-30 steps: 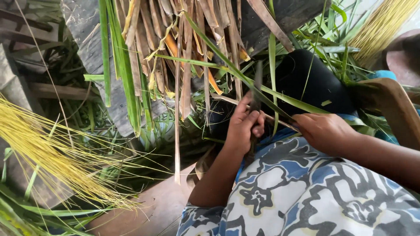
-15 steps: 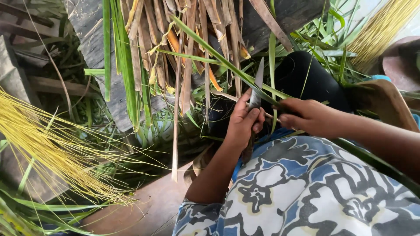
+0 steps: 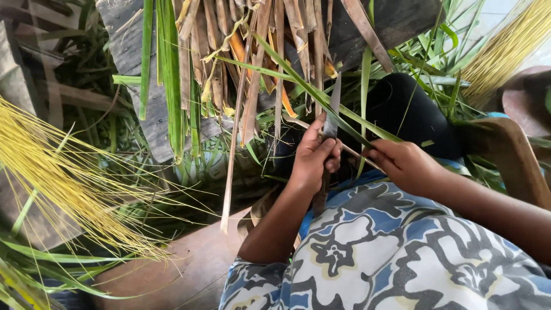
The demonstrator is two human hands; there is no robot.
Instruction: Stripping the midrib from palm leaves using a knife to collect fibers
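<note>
Amid heaped palm fronds (image 3: 241,63), left hand (image 3: 313,158) grips knife (image 3: 331,115) — blade upward — right hand (image 3: 404,163) pinches green leaf (image 3: 310,86) running diagonally.

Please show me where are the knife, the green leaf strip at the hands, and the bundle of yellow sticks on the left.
knife (image 3: 332,112), head view, on the blade.
green leaf strip (image 3: 304,83), head view, on its middle.
bundle of yellow sticks (image 3: 51,172), head view, on the thick middle.

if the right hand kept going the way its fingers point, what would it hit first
The right hand points left along the green leaf strip it pinches. First in that line is probably the knife blade held upright by the left hand, though depth is hard to judge.
</note>
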